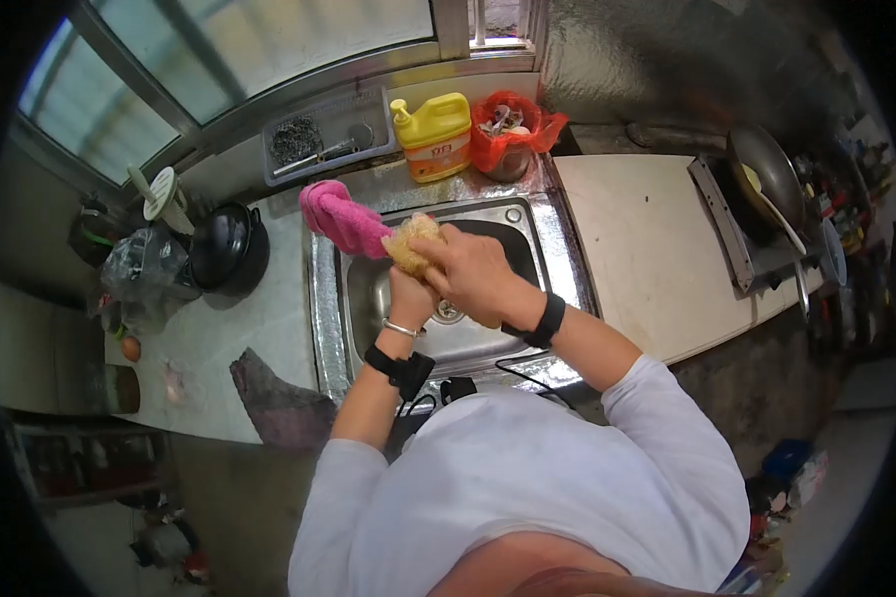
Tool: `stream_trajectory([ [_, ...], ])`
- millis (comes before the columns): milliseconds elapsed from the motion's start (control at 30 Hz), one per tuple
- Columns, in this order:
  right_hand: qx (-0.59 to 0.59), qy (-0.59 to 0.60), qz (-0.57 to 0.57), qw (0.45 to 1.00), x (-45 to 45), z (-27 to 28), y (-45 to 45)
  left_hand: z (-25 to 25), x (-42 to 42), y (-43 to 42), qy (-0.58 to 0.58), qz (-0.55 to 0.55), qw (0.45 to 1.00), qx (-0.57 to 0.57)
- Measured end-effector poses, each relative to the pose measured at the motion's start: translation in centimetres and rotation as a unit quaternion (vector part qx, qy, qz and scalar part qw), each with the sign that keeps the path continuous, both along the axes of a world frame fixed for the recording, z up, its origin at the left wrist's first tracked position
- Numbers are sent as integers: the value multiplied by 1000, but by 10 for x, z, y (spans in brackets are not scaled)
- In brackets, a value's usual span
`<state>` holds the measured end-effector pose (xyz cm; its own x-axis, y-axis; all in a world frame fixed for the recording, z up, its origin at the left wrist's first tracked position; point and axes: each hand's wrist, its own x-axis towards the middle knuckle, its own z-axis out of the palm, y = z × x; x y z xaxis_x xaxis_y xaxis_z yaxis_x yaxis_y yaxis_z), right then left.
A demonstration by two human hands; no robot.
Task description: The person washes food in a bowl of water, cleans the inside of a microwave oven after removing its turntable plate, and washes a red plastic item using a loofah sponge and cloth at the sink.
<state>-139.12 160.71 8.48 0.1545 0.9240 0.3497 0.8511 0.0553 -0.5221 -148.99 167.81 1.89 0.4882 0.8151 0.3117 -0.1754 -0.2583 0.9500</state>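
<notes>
Both hands are together above the metal sink (368,308). My right hand (473,269) is closed on a yellowish, rough sponge-like piece (408,247). Just below it, my left hand (411,297) touches the same piece from underneath; its fingers are mostly hidden by the piece and my right hand. A pink cloth (343,217) lies over the sink's back left corner, right beside the sponge-like piece. Behind the sink stand a yellow pump bottle (436,139) and a container with a red plastic bag (508,129).
A grey tray (376,107) with a dark scourer sits by the window. On the left counter are a black lidded pot (227,249), a clear plastic bag (141,269) and a dark cloth (279,403). A wok (762,179) rests on the stove at right.
</notes>
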Motion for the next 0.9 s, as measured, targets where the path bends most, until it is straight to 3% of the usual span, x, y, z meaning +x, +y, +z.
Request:
stream_trajectory([
  [33,-29,34,-28,999,7,-1,7,6,-5,-1,2,-3,1000,3],
  [100,-136,125,-87,979,34,-3,31,14,-17,-1,191,-84,976,66],
  [200,-99,205,-54,972,46,-8,33,19,-23,0,188,-104,975,57],
  [267,-19,91,-21,995,11,2,11,-1,-21,11,135,-97,985,51],
  [300,-13,31,-4,999,-12,-1,-2,-8,-19,18,157,-34,949,273],
  [333,-4,-30,11,999,-25,-3,-9,-12,-18,17,110,-11,957,268],
  [400,-9,8,-7,1000,-10,-1,-3,-10,-21,12,64,8,962,265],
  [467,-79,58,-66,993,21,-5,17,13,-28,4,175,-108,976,68],
  [533,-214,247,6,945,65,-27,38,17,-35,1,177,-136,973,57],
  [567,-209,246,3,947,71,-38,37,18,-36,1,147,-157,974,64],
  [600,-194,459,75,864,73,-49,35,19,-38,1,116,-179,974,70],
  [633,-170,644,144,732,74,-58,31,19,-39,0,114,-180,974,72],
  [667,-169,642,145,734,74,-68,28,19,-41,-1,116,-191,973,59],
  [733,-105,723,180,659,71,-76,27,24,-43,3,116,-208,970,44],
  [867,-17,586,124,800,64,-60,27,7,-44,9,178,-119,972,98],
  [900,-1,510,114,852,62,-54,28,10,-46,8,169,-110,978,59],
])
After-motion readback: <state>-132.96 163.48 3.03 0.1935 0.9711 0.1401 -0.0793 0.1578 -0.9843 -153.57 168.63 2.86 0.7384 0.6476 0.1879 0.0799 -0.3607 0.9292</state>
